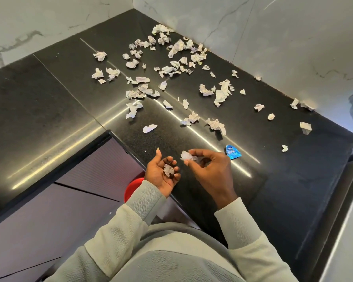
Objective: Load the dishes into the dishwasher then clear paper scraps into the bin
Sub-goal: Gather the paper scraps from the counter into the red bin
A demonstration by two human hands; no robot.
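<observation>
Pinched in right hand (209, 169) a paper scrap (186, 155), another cupped in open left hand (163, 173); scrap-clearing underway, countertop (49, 102) litter to be gathered next.

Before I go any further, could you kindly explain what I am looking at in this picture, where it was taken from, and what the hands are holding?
This is one picture from a wide-angle camera worn on a person's head, looking down at their own two bare hands; no machine is involved. The left hand is cupped, palm up, with a small paper scrap in it. The right hand pinches another crumpled scrap in its fingertips. Many more scraps lie scattered over the black countertop, along with a blue wrapper. A red container, partly hidden, sits below the counter edge.
</observation>
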